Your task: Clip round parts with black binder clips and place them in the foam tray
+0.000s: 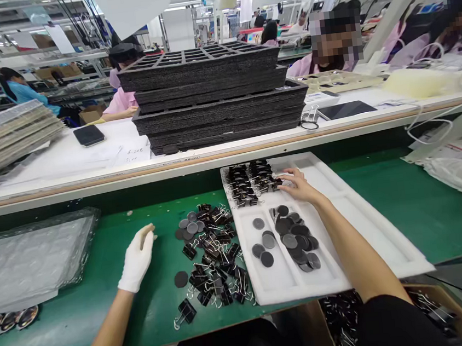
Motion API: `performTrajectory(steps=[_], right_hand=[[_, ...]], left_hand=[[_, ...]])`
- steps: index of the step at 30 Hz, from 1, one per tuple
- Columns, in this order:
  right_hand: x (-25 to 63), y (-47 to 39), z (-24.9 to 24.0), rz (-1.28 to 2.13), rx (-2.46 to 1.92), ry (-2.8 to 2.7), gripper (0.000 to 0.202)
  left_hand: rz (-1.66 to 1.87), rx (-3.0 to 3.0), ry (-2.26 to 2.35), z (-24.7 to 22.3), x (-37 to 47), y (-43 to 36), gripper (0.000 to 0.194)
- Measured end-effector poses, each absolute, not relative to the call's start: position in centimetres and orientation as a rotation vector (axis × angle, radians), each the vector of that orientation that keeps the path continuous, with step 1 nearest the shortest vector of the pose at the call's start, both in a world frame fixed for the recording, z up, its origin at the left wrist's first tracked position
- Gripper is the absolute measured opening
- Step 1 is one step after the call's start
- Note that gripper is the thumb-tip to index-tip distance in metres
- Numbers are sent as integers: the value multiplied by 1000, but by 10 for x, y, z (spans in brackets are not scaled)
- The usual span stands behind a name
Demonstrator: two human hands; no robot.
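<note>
My left hand [136,260], in a white glove, hovers above the green table left of the pile. Its fingers are bent and drawn together, with nothing visible in them. My bare right hand [299,185] reaches over the white foam tray [380,234], its thumb and fingertips closed on a black binder clip [276,183] at the end of a row. More binder clips [241,185] stand in rows in that upper-left compartment. Dark round discs [298,240] lie in the compartments below. Loose binder clips [219,273] with wire handles are heaped beside the tray, near grey discs [192,225].
Black foam trays [220,113] are stacked on the white shelf [123,173] behind. Clear plastic trays [34,260] lie at the left, with shiny oval pieces [27,316] in front. A carton [313,324] of clips sits below the table edge. Several people work beyond.
</note>
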State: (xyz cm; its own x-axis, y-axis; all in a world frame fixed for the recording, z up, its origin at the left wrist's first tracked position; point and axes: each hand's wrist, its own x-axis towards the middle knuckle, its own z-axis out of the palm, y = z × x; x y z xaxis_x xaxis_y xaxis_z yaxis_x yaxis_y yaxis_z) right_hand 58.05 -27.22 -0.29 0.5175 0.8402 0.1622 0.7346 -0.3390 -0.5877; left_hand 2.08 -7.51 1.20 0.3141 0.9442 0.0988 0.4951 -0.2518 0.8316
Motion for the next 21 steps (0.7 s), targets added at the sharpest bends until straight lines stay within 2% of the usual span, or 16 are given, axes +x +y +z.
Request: performTrajectory(steps=[4, 8, 12, 16, 19, 21], right_hand=[[578, -271, -13, 189, -2115, -1325, 51], [569, -269, -20, -76, -2024, -1257, 54], [559, -277, -6, -177, -1959, -1250, 52], [537, -312, 26, 97, -1892, -1414, 45], [511, -344, 33, 388, -1932, -1637, 47], [497, -359, 20, 383, -2008, -1754, 51]], left_hand=[[862, 1854, 1333, -9, 14, -72, 54], [852, 1862, 1347, -15, 20, -68, 50], [894, 2064, 1330, -19, 9, -71, 47], [965, 2624, 1271, -26, -55, -85, 45], [1079, 2669, 1641, -26, -120, -99, 57], [1134, 2516, 1995, -20, -159, -103, 70]])
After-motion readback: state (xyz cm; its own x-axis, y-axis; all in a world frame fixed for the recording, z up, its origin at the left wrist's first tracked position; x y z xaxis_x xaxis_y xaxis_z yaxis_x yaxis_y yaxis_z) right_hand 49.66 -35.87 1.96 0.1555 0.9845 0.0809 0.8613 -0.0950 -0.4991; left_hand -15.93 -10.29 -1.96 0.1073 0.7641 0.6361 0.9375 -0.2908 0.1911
